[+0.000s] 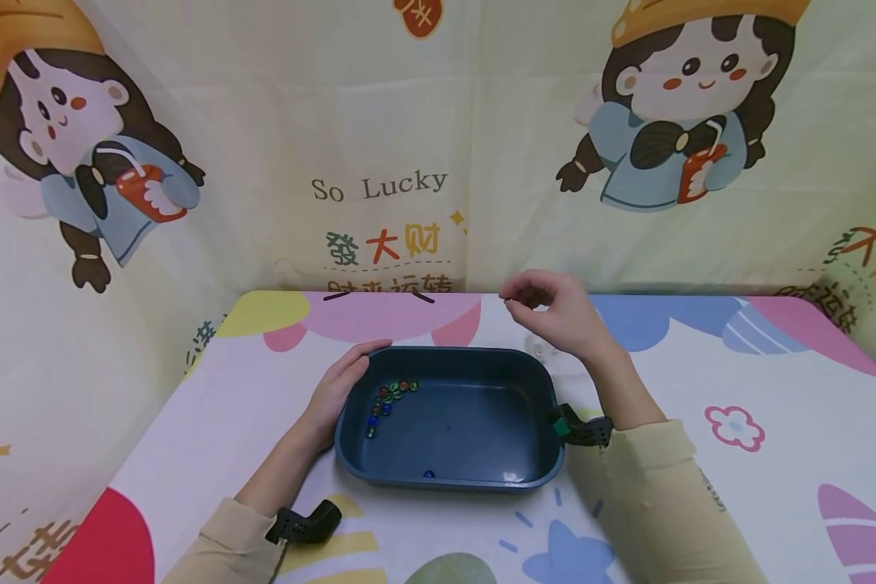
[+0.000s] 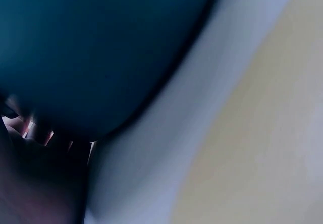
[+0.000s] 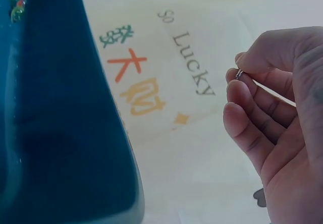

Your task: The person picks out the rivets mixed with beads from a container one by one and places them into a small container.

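Note:
A dark blue rectangular basin [image 1: 474,430] with rounded corners stands on the table. My left hand [image 1: 339,385] rests against the outside of its left end, fingers stretched along the far left corner. In the left wrist view those fingers [image 2: 38,133] show dark beside the basin wall [image 2: 101,57]. Beyond the basin's far right corner, my right hand [image 1: 555,312] is raised and pinches a tiny shiny piece [image 3: 238,74] between thumb and forefinger; I cannot tell what it is. Several coloured glass marbles [image 1: 387,397] lie at the basin's left side.
A single blue marble [image 1: 428,474] sits by the near wall inside the basin. Something clear and glassy [image 1: 540,349] lies on the table behind the basin's right corner. A printed cloth [image 1: 518,162] hangs behind the patterned table [image 1: 664,487].

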A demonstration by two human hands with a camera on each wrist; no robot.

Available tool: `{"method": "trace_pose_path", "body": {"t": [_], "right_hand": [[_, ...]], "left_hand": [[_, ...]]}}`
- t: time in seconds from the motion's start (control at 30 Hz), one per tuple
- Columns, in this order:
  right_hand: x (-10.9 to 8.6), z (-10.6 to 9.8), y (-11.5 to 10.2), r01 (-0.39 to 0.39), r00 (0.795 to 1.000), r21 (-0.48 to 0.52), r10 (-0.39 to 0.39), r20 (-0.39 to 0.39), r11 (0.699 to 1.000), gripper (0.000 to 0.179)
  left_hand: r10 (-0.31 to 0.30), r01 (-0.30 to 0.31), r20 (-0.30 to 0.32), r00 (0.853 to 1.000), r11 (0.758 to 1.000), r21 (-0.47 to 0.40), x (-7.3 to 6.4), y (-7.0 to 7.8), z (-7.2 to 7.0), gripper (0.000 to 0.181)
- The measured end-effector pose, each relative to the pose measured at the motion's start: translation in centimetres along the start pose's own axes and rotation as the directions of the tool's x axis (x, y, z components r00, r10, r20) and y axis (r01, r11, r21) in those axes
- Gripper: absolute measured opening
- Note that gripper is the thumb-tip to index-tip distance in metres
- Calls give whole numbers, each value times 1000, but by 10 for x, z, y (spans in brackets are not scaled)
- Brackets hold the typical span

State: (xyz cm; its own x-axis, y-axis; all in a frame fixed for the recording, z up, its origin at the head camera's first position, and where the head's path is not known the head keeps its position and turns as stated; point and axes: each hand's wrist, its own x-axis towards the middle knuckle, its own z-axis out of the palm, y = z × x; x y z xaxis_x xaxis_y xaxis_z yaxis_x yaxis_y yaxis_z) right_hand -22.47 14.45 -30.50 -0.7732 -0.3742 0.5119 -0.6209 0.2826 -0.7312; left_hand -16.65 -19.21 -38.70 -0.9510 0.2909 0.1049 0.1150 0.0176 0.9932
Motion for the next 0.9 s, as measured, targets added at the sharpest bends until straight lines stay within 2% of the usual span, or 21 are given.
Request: {"method": "trace_pose_path", "body": {"t": [0.37, 0.73, 0.9], "right_hand": [[-5, -14, 6, -67, 997, -57, 64, -52, 996, 11], [-15, -21, 19, -129, 991, -144, 121, -65, 981, 11], [-19, -25, 24, -194, 980, -161, 185, -70, 968, 11]], "left_hand": [[10, -10, 6, 1000, 1000, 17, -1, 0, -2, 49], [15, -15, 10, 1000, 999, 29, -4, 0, -4, 49], [25, -25, 20, 999, 999, 29, -5, 0, -5, 49]]}}
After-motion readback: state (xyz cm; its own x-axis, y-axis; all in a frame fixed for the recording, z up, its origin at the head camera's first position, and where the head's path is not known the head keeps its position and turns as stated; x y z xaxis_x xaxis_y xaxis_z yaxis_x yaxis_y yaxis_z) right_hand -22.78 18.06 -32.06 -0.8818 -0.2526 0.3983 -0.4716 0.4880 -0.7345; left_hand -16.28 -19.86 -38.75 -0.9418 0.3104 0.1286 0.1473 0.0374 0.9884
